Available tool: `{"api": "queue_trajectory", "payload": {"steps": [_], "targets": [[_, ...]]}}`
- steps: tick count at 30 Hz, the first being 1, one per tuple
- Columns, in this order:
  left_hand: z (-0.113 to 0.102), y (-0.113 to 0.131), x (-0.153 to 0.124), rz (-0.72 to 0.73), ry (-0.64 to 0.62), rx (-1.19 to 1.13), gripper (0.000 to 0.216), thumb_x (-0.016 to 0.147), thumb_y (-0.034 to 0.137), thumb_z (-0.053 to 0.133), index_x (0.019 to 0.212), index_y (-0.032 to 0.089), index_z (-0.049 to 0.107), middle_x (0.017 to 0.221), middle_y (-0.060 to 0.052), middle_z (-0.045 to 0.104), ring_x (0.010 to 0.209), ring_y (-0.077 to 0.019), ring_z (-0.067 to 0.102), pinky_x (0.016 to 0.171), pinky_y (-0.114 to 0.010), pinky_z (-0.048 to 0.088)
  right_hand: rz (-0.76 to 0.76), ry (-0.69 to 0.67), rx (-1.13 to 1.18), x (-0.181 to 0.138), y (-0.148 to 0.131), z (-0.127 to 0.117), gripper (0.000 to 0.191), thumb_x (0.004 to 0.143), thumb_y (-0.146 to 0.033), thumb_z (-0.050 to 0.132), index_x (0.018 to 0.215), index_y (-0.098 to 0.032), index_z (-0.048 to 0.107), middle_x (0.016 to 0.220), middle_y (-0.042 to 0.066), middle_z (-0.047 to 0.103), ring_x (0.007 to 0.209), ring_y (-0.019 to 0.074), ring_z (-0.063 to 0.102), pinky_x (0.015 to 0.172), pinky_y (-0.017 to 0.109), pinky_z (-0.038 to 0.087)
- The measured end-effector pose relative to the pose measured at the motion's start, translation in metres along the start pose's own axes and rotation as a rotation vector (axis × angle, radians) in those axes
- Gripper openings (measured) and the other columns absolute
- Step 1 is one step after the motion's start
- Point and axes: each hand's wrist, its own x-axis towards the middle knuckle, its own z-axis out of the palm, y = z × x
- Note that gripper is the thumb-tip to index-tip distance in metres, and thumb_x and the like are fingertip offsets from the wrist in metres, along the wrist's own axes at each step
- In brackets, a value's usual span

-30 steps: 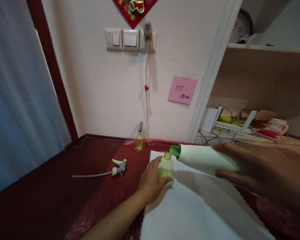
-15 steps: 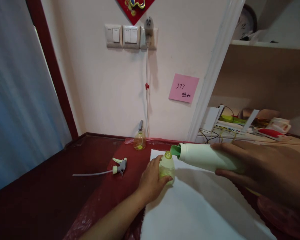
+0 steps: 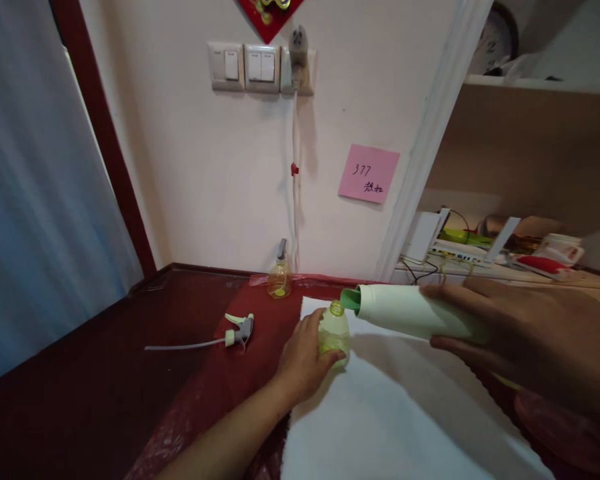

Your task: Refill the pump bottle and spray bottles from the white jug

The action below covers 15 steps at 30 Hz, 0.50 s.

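My left hand [image 3: 305,360] is wrapped round a translucent yellow-green spray bottle [image 3: 334,327], which stands upright with its threaded neck uncovered. In my right hand [image 3: 510,327] is a pale green bottle [image 3: 400,310], tipped almost level. Its darker green spout [image 3: 350,299] points left, just beside and above the open neck; I cannot make out any stream of liquid. To the left of my left hand, a grey and pale green trigger spray head [image 3: 240,332] lies on its side, its thin tube stretched out to the left.
A small yellow pump bottle [image 3: 279,280] stands against the wall. White cloth [image 3: 380,413] and red plastic sheeting [image 3: 195,407] cover part of the dark red table [image 3: 95,373]. At the right, a shelf holds a white router [image 3: 460,252]. A blue curtain [image 3: 40,200] hangs left.
The view has shifted very slightly. Both hands and both bottles keep nearly the same positions relative to each other.
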Motion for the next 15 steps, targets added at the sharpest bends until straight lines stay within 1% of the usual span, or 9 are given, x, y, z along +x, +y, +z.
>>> {"api": "queue_trajectory", "payload": {"steps": [3,8,12,15], "targets": [[-0.0002,0.0001,0.0002,0.004,0.002,0.008,0.071,0.079,0.026,0.073,0.143,0.021,0.045,0.141,-0.011,0.058,0.13,-0.0311,0.05,0.11,-0.043,0.039,-0.001,-0.019,0.005,0.0001,0.0,0.001,0.034,0.092,-0.052,0.048,0.12,-0.035,0.058,0.083,0.004,0.073,0.056,0.0244,0.066,0.047,0.037,0.051],[-0.0006,0.002,0.0002,-0.009,-0.005,0.02,0.071,0.079,0.026,0.073,0.144,0.021,0.044,0.144,-0.012,0.056,0.132,-0.0308,0.049,0.11,-0.043,0.038,0.012,-0.035,-0.009,-0.0027,0.0014,0.0022,0.038,0.093,-0.053,0.047,0.125,-0.035,0.055,0.09,0.005,0.073,0.06,0.0247,0.068,0.05,0.038,0.052],[-0.0005,0.0034,0.0001,-0.016,-0.01,0.022,0.072,0.079,0.026,0.074,0.145,0.02,0.044,0.145,-0.013,0.056,0.133,-0.0313,0.049,0.111,-0.043,0.037,-0.008,-0.014,-0.017,-0.0025,0.002,0.0011,0.036,0.096,-0.053,0.04,0.124,-0.035,0.056,0.09,0.004,0.073,0.059,0.024,0.068,0.047,0.035,0.048],[-0.0006,0.003,-0.0003,-0.011,-0.008,0.02,0.072,0.08,0.026,0.074,0.145,0.019,0.044,0.145,-0.014,0.056,0.133,-0.0316,0.049,0.111,-0.044,0.038,-0.018,-0.022,-0.008,-0.0011,0.0017,0.0,0.036,0.097,-0.054,0.038,0.121,-0.035,0.058,0.086,0.003,0.071,0.059,0.0239,0.067,0.047,0.034,0.046]]}}
